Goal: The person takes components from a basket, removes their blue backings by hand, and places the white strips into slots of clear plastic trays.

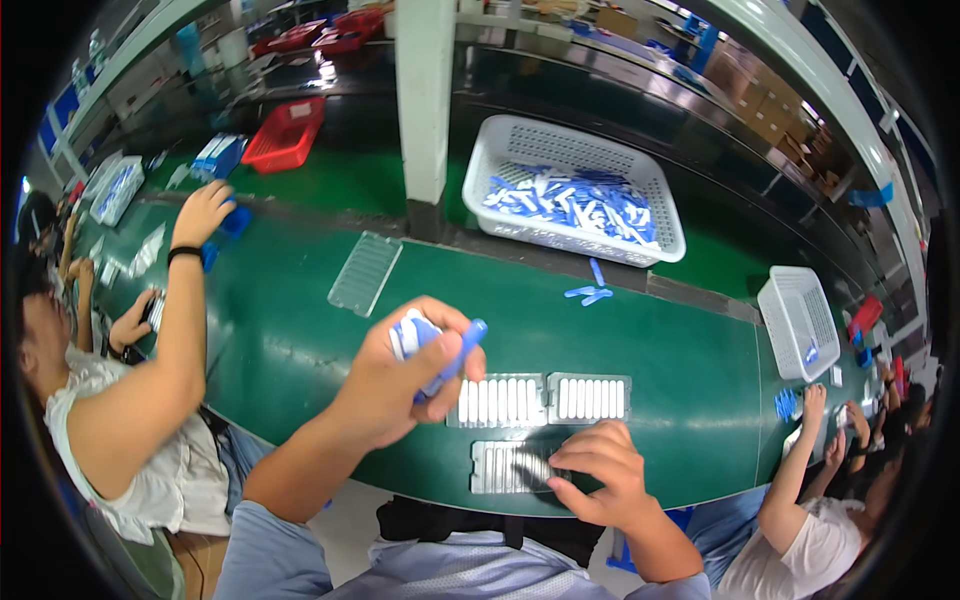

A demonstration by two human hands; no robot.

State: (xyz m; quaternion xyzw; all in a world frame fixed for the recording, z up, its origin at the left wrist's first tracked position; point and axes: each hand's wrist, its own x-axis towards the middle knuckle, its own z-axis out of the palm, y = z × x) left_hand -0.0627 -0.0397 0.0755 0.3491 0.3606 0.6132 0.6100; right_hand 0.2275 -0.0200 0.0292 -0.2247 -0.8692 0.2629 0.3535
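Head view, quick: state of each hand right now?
Left hand: closed, holding several blue-and-white pieces.
Right hand: open, fingers loosely curled at the right end of the lower clear tray; no held item visible, contact can't be told.

the one view, from the left of two fisheye cameras worn on the head, looked down and forward over the person's shirt (480, 572), with the left hand (400, 380) and right hand (607, 475) close below, the green table (680, 370) stretching beyond, and edges bending toward the dark round rim.
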